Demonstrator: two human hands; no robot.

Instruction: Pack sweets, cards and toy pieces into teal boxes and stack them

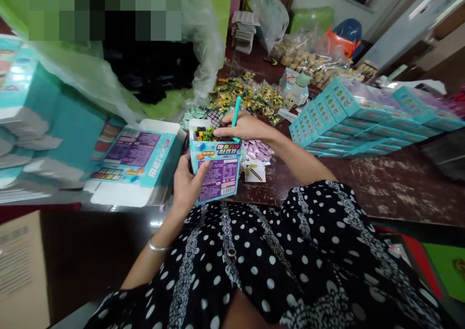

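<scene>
Right now the small teal cardboard box with the purple printed label (217,171) stands upright at the near edge of the dark, worn wooden table (381,183), just above my lap, its top flap open and small dark and green block pieces showing inside. My left hand (187,183) grips it from the left side, thumb across the front panel and fingers round the back, so that hand is clenched on the box. My right hand (242,125) rests over the open mouth, pinching a slim teal plastic stick (236,113) that points up and away; that hand is closed on the stick. I judge the box to be light, thin-walled card that would dent if squeezed hard, so the side panels near the bottom seem the safest place to hold, and it looks a little glossy, perhaps slippery. I count one box in hand and one stick. Just beside it to the left lies one larger open teal carton (140,162), flat on its back. Beyond my right hand is a heap of small clear packets of coloured pieces (250,96), too many to count, and to the right a long row of stacked teal boxes (348,111), more than ten.
</scene>
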